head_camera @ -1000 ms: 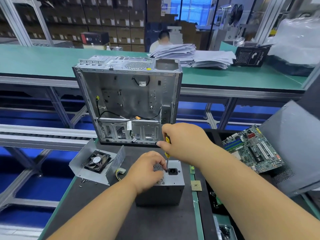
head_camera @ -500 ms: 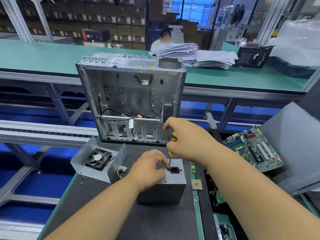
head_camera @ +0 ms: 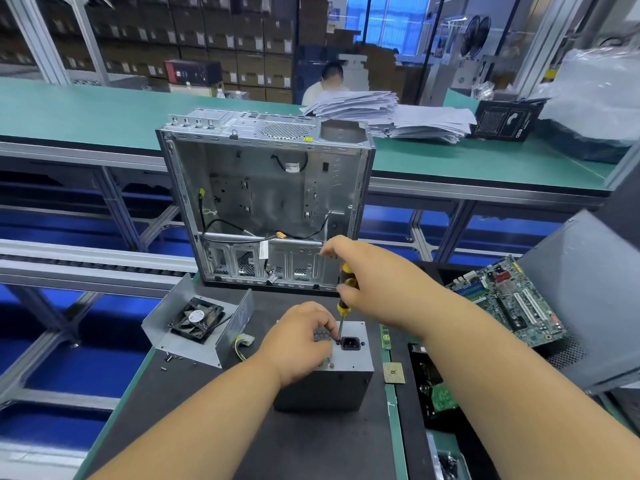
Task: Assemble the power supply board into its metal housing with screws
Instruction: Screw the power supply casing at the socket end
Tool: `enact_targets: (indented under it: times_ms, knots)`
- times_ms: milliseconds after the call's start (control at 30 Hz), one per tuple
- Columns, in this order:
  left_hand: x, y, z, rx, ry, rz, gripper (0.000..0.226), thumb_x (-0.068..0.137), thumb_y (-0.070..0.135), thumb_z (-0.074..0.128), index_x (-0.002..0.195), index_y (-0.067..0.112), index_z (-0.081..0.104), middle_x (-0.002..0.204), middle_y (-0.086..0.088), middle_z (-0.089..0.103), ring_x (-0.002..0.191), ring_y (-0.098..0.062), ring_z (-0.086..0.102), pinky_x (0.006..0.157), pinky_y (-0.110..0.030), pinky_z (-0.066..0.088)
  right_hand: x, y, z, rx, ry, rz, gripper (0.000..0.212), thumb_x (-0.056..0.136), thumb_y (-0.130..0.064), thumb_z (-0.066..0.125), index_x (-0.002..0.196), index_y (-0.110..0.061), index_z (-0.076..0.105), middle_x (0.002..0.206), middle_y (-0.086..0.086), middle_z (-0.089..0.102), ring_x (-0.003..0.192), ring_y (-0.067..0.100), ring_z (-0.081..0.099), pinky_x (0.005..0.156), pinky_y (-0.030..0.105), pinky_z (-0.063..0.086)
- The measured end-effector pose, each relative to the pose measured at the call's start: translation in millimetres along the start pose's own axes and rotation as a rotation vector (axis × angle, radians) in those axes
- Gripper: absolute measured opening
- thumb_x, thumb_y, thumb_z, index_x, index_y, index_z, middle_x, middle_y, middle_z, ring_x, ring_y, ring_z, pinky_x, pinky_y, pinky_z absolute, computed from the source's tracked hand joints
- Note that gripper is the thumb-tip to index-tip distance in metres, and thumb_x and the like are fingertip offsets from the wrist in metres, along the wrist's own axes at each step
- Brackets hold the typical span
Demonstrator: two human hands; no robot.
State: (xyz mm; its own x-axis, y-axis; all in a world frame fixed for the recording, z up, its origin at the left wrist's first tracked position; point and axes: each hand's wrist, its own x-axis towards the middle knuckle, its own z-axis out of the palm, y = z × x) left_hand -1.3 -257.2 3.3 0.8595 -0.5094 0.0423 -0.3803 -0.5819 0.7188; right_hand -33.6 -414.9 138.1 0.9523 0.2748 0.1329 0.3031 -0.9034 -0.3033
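Note:
A grey metal power supply housing (head_camera: pixel 353 372) stands on the dark mat in front of me, its black mains socket (head_camera: pixel 350 342) facing up. My left hand (head_camera: pixel 301 341) rests on the housing's top, fingers curled at a screw spot beside the socket; the screw itself is hidden. My right hand (head_camera: pixel 370 282) grips a yellow-and-black screwdriver (head_camera: pixel 346 292), held upright with its tip on the housing next to the socket. The housing's other half, a bent metal cover with a black fan (head_camera: pixel 195 322), lies to the left.
An open computer case (head_camera: pixel 266 202) stands upright behind the housing. A green motherboard (head_camera: pixel 509 303) leans on a grey side panel (head_camera: pixel 585 299) at right. A CPU chip (head_camera: pixel 393 373) lies right of the housing. Loose screws (head_camera: pixel 173 359) lie near the fan cover.
My right hand has risen and tilted a little on the screwdriver while its tip stays at the same spot. My left hand keeps its place on the housing.

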Motion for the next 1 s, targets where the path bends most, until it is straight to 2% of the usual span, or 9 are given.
enact_targets:
  times_ms: [100, 200, 300, 400, 533, 667, 800, 867, 1000]
  knots:
    - [-0.4, 0.8, 0.4, -0.004, 0.0, -0.007, 0.025, 0.074, 0.013, 0.059, 0.077, 0.037, 0.062, 0.107, 0.022, 0.056, 0.112, -0.004, 0.045, 0.097, -0.034, 0.042, 2.4, -3.9, -0.6, -0.202, 0.047, 0.005, 0.046, 0.093, -0.044, 0.061, 0.132, -0.032, 0.038, 0.079, -0.012, 0.049, 0.074, 0.013, 0.052, 0.055, 0.029, 0.039]
    - [-1.3, 1.1, 1.0, -0.027, 0.007, -0.01, 0.027, 0.073, 0.011, 0.059, 0.076, 0.038, 0.061, 0.105, 0.022, 0.056, 0.111, -0.004, 0.047, 0.096, -0.035, 0.043, 2.7, -6.1, 4.5, -0.375, 0.041, 0.063, 0.038, 0.099, -0.054, 0.043, 0.124, -0.025, 0.044, 0.081, -0.006, 0.058, 0.077, 0.021, 0.057, 0.061, 0.034, 0.046]
    - [-0.7, -0.1, 1.6, -0.035, 0.006, 0.002, 0.026, 0.073, 0.01, 0.059, 0.078, 0.035, 0.063, 0.104, 0.02, 0.056, 0.111, -0.006, 0.048, 0.097, -0.036, 0.043, 1.1, -4.7, 5.6, -0.227, 0.023, 0.052, 0.031, 0.098, -0.038, 0.042, 0.126, -0.024, 0.042, 0.083, -0.007, 0.057, 0.072, 0.017, 0.055, 0.056, 0.034, 0.041]
    - [-0.3, -1.0, 2.0, -0.03, 0.01, -0.005, 0.025, 0.073, 0.01, 0.059, 0.078, 0.034, 0.064, 0.103, 0.021, 0.055, 0.11, -0.006, 0.047, 0.095, -0.035, 0.044, -0.4, -3.2, 2.7, 0.027, -0.048, 0.028, 0.045, 0.091, -0.022, 0.051, 0.132, -0.032, 0.036, 0.081, -0.011, 0.05, 0.063, 0.006, 0.049, 0.05, 0.029, 0.032]
    - [-0.1, -1.0, 1.8, -0.04, 0.009, -0.01, 0.023, 0.072, 0.013, 0.058, 0.079, 0.035, 0.064, 0.104, 0.024, 0.055, 0.111, -0.003, 0.047, 0.096, -0.035, 0.044, 1.4, -1.7, 4.9, -0.089, 0.028, 0.008, 0.049, 0.095, -0.028, 0.058, 0.137, -0.036, 0.033, 0.081, -0.01, 0.053, 0.064, 0.005, 0.05, 0.052, 0.028, 0.043]
    - [0.5, -2.2, 2.3, -0.028, 0.001, -0.01, 0.025, 0.072, 0.015, 0.058, 0.078, 0.039, 0.062, 0.106, 0.024, 0.055, 0.112, -0.003, 0.047, 0.096, -0.036, 0.044, 4.3, -3.1, 7.3, -0.304, 0.045, 0.025, 0.039, 0.1, -0.04, 0.05, 0.134, -0.025, 0.039, 0.07, -0.008, 0.048, 0.06, 0.012, 0.047, 0.047, 0.029, 0.032]
    - [1.3, -2.6, 2.7, -0.02, 0.005, 0.002, 0.027, 0.071, 0.016, 0.058, 0.076, 0.042, 0.059, 0.105, 0.023, 0.055, 0.11, -0.005, 0.049, 0.096, -0.036, 0.044, -0.9, -1.2, 5.9, -0.245, 0.029, 0.025, 0.028, 0.1, -0.033, 0.042, 0.126, -0.023, 0.041, 0.095, -0.003, 0.059, 0.074, 0.022, 0.056, 0.058, 0.036, 0.045]
    - [1.3, -2.7, 2.7, -0.024, 0.007, 0.002, 0.026, 0.07, 0.017, 0.056, 0.076, 0.042, 0.059, 0.104, 0.023, 0.055, 0.11, -0.006, 0.049, 0.096, -0.036, 0.044, -1.9, -0.7, 3.3, -0.097, -0.023, 0.013, 0.036, 0.096, -0.02, 0.046, 0.13, -0.026, 0.038, 0.108, -0.008, 0.05, 0.075, 0.015, 0.053, 0.059, 0.035, 0.043]
    - [0.9, -3.4, 3.3, -0.033, 0.008, -0.012, 0.022, 0.07, 0.018, 0.057, 0.081, 0.035, 0.065, 0.105, 0.025, 0.055, 0.11, -0.003, 0.048, 0.096, -0.036, 0.044, 0.3, 0.6, 0.9, -0.008, -0.018, -0.012, 0.05, 0.094, -0.02, 0.06, 0.135, -0.038, 0.037, 0.107, -0.015, 0.047, 0.085, 0.012, 0.052, 0.07, 0.033, 0.045]
